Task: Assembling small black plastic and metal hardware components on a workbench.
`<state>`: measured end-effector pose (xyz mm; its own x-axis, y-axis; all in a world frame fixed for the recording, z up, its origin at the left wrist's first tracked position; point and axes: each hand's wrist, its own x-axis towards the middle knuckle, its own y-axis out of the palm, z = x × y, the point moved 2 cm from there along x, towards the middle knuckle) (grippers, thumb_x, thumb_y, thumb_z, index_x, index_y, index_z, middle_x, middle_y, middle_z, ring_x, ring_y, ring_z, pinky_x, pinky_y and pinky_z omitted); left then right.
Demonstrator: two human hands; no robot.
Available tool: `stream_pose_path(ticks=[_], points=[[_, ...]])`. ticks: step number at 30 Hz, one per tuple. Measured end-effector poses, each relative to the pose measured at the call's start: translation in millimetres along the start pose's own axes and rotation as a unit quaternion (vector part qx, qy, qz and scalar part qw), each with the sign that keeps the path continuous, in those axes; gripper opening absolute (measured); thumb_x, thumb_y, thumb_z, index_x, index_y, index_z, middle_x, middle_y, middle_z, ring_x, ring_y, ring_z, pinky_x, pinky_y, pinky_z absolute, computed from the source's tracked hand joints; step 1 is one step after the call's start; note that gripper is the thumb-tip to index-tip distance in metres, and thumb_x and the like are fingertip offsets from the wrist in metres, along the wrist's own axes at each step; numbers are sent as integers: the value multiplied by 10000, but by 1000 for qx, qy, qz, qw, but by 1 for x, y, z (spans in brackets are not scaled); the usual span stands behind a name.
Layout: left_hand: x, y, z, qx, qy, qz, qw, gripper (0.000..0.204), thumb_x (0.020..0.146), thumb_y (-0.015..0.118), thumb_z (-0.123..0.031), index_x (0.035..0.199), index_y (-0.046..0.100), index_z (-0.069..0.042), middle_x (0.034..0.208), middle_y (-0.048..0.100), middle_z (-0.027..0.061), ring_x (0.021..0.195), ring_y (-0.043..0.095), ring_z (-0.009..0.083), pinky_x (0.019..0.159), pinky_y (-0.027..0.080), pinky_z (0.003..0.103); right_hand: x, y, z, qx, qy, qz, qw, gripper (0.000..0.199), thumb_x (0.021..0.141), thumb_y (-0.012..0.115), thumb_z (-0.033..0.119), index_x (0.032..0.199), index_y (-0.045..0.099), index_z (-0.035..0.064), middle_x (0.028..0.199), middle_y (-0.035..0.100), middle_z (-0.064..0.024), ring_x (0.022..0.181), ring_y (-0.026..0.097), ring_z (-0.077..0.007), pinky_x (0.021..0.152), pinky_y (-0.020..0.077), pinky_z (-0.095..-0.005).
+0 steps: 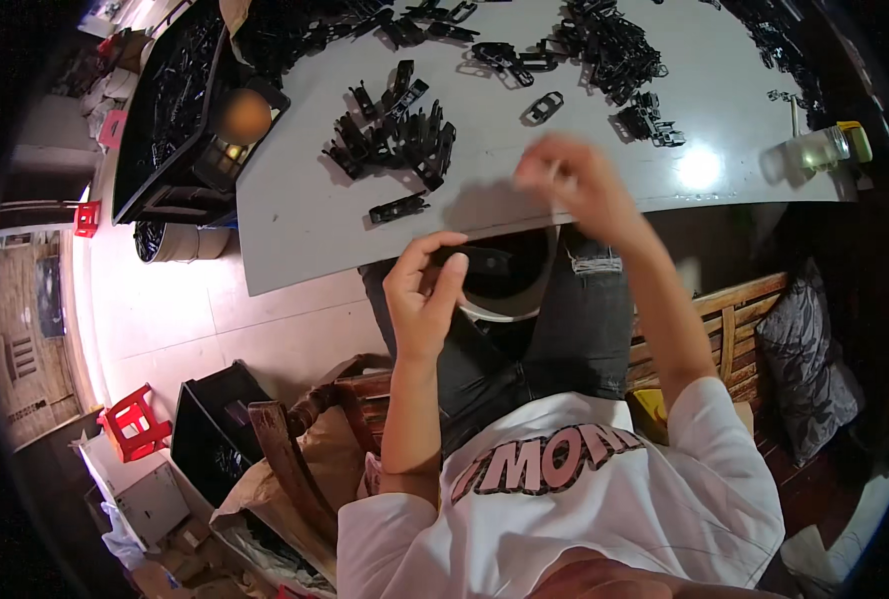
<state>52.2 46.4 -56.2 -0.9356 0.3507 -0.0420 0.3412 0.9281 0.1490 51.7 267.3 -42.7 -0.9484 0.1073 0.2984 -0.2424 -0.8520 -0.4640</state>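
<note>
My left hand (424,295) is closed at the table's front edge, thumb and fingers pinching a flat, elongated black part (489,262) over my lap. To its right and higher up, my right hand (574,185) hovers over the table edge, fingers curled together and slightly blurred; what they hold, if anything, is too small to make out. Beyond my left hand, a single black clip-like piece (398,208) lies on the grey table (304,230). Behind that piece stands a loose cluster of similar black pieces (394,140). Another one (543,108) lies alone beyond my right hand.
A large heap of black pieces (609,50) covers the far table. A clear jar with a yellow lid (829,150) lies at the right edge. Left stand a black bin (170,110) and a bucket (180,243). A light-rimmed container (509,304) sits between my knees.
</note>
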Motion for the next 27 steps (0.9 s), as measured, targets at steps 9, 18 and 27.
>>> stream_pose_path(ticks=[9, 18, 27], points=[[-9, -28, 5, 87, 40, -45, 994, 82, 902, 522, -97, 894, 567, -29, 778, 520, -17, 698, 487, 62, 634, 397, 201, 88, -2, -69, -359, 99, -150, 916, 226, 799, 654, 289, 802, 646, 64, 808, 618, -97, 765, 597, -309, 677, 460, -429], [33, -50, -1, 494, 245, -146, 821, 296, 774, 556, 8, 1060, 580, -64, 1045, 574, 120, 937, 584, 316, 791, 478, 347, 19, 28, -24, -431, -153, -26, 889, 180, 696, 687, 135, 836, 592, 75, 901, 609, -63, 939, 542, -245, 848, 394, -397], [39, -47, -2, 465, 202, -88, 858, 222, 825, 563, -30, 1040, 613, -52, 978, 592, 105, 912, 584, 286, 780, 470, 337, 26, -17, -34, -356, -114, -91, 923, 238, 755, 611, 49, 991, 628, 71, 1034, 597, -87, 959, 545, -299, 844, 440, -425]])
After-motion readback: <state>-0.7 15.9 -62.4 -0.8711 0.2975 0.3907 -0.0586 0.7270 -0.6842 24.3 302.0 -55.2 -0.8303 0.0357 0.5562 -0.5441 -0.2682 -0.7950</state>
